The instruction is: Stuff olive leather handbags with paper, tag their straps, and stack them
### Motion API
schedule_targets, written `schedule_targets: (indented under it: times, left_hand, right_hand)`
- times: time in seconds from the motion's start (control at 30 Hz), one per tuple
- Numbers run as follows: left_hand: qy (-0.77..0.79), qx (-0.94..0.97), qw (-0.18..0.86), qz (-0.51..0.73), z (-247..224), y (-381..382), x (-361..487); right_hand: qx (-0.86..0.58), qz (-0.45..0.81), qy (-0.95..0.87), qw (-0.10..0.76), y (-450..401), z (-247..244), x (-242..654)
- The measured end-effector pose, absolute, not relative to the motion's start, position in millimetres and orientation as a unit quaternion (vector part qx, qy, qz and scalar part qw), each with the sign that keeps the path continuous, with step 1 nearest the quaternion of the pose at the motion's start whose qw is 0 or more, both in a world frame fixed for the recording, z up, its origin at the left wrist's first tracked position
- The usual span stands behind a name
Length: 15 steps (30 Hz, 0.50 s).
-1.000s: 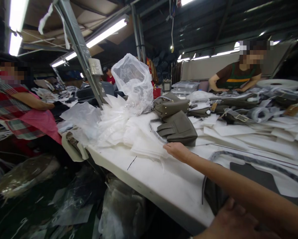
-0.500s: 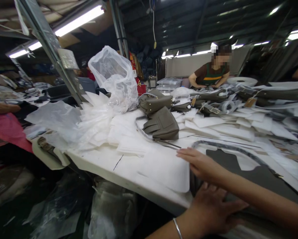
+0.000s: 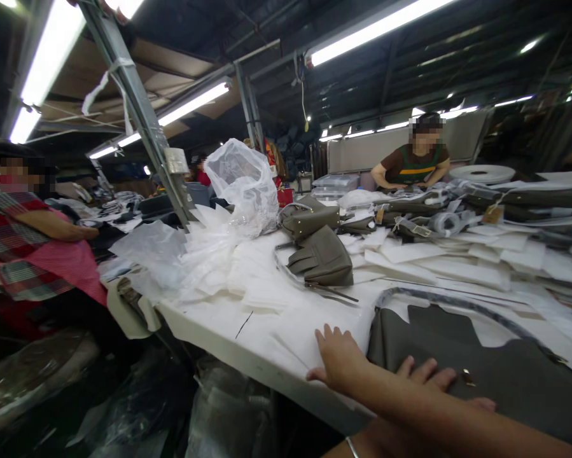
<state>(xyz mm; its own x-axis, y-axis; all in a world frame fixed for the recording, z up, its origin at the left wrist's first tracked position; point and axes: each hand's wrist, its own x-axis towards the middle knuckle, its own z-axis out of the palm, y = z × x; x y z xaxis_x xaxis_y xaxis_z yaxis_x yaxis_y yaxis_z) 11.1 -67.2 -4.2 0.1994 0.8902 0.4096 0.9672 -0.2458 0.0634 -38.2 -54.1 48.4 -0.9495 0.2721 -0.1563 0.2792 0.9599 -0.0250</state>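
A large dark olive handbag (image 3: pixel 410 331) lies flat at the lower right, its wrapped handle (image 3: pixel 438 294) arching along the far side. My left hand (image 3: pixel 429 375), with a bracelet at the wrist, rests palm down on the bag's near left part, fingers spread. Crossing above it from the right, my right forearm reaches past the bag's left side. My right hand (image 3: pixel 338 356) is over the white sheets (image 3: pixel 286 331) beside the bag, fingers apart and thumb out. Whether it presses on a sheet is unclear. Beyond stands a small olive bag (image 3: pixel 321 257).
The white table's (image 3: pixel 247 356) front edge runs diagonally below my hands. Clear plastic bags (image 3: pixel 242 181) and fanned white sheets lie at the left back. More olive bags (image 3: pixel 309 216) and stacked sheets fill the right. One co-worker (image 3: pixel 414 156) is across the table, another (image 3: pixel 32 235) at left.
My right hand has shifted left and down, off the bag's edge onto the white sheets. My left hand has slid farther onto the bag. The view has tilted up and left.
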Motion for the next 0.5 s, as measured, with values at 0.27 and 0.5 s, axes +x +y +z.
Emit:
schedule_targets:
  times: [0.27,0.5]
  left_hand:
    - [-0.603,-0.773,0.066,-0.183,-50.6,-21.7,5.6]
    - [-0.576,-0.799,0.029,-0.169,-31.1,-40.2,0.1]
  right_hand:
    - [0.104,-0.060,0.984,0.129,-62.3,-19.7,-52.0]
    - [0.080,-0.068,0.994,-0.040,-48.3,4.6,-26.2]
